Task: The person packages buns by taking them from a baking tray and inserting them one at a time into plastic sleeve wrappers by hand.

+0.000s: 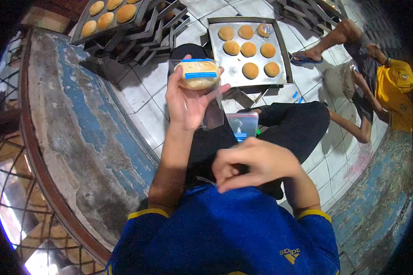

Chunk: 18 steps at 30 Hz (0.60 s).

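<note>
In my left hand [188,103] lies a round bread bun [198,82] inside a clear plastic bag with blue printed bands. The loose part of the bag [214,114] hangs down past my wrist. My right hand [257,165] is above my lap, back upward, its fingers curled together; anything between them is hidden. Between my legs sits a clear plastic packet [243,123] with a reddish top edge and blue marks, partly covered by my right hand. A metal tray [234,72] with several golden buns stands in front of me; one bun [264,30] there appears wrapped.
At the upper left, another tray [91,36] of buns rests on stacked dark metal racks [147,41]. A person in a yellow shirt [394,87] sits at the right beside a pale sack-like container [337,80]. Worn ledges flank the tiled floor [323,176]; blue scraps [298,97] lie near the tray.
</note>
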Each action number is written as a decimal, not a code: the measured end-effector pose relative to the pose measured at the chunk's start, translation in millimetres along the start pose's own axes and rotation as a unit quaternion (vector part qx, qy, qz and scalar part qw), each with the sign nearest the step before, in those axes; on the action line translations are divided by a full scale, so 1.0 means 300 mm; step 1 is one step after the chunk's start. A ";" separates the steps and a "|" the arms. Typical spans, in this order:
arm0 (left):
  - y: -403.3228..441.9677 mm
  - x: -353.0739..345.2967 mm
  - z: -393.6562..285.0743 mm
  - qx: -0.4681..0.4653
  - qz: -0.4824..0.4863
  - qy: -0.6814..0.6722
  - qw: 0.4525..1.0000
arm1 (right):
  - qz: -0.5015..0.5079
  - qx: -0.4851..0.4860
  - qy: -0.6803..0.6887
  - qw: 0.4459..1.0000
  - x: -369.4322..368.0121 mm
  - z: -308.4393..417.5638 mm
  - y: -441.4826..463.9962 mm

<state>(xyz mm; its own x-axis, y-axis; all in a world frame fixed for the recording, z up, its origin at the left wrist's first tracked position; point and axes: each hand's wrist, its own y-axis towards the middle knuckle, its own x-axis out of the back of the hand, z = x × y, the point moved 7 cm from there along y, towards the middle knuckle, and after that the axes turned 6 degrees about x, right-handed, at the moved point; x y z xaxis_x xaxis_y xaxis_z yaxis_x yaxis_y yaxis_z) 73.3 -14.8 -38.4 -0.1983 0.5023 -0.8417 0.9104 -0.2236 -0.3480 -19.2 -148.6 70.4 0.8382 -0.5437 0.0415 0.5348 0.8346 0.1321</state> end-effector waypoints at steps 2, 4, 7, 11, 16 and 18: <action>-0.015 0.011 -0.042 0.004 -0.006 -0.034 0.999 | -0.090 -0.004 -0.021 0.996 0.094 0.016 -0.026; -0.031 0.033 -0.059 0.027 0.012 -0.092 0.995 | -0.254 0.042 -0.285 0.923 0.182 0.016 0.029; -0.089 0.012 -0.039 0.075 0.080 -0.148 0.983 | -0.291 0.107 -0.384 0.870 0.195 -0.042 0.141; -0.189 0.033 -0.047 0.084 0.098 -0.083 0.988 | -0.344 0.193 -0.278 0.876 0.235 -0.018 0.154; -0.224 0.114 -0.189 -0.216 -0.123 0.455 0.855 | -0.368 0.032 -0.148 0.917 0.276 -0.244 0.106; -0.218 0.071 -0.187 -0.209 -0.114 0.515 0.823 | -0.371 0.028 -0.133 0.919 0.274 -0.260 0.089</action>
<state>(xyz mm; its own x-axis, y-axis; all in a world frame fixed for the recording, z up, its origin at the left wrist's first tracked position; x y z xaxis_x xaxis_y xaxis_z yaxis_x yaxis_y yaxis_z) 29.8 57.5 -10.4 -0.1647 0.9814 0.0981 0.9801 0.1740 -0.0954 72.2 -164.2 0.0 0.1850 -0.9697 0.1597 0.9358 0.2235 0.2726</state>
